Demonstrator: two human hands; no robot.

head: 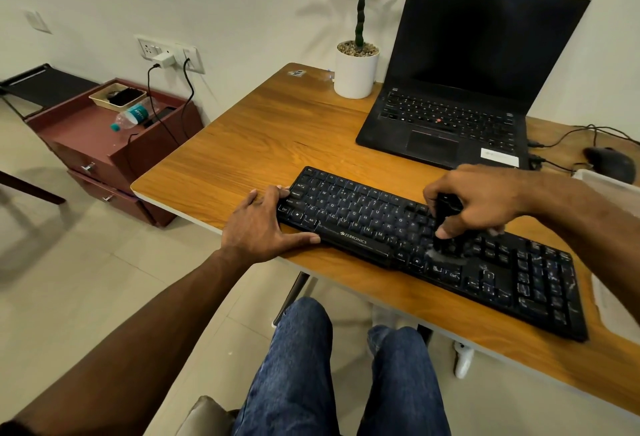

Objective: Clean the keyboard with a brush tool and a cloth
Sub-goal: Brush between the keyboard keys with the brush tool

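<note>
The light, rigid keyboard (pixel 429 248), lying at the desk's (pixel 242 145) front edge, is steadied at its left end by the flat left hand (pixel 266 224), while the small brush tool (pixel 446 228) is pinched upright by the right hand (pixel 481 200), bristles on the keys.

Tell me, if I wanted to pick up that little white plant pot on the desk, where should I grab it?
Grip the plant pot around its smooth white wall, about midway up, coming from its left, where the desk lies bare. The laptop stands close on its right, and the stem and leaves rise above its rim, so a grasp from above looks awkward.
</note>
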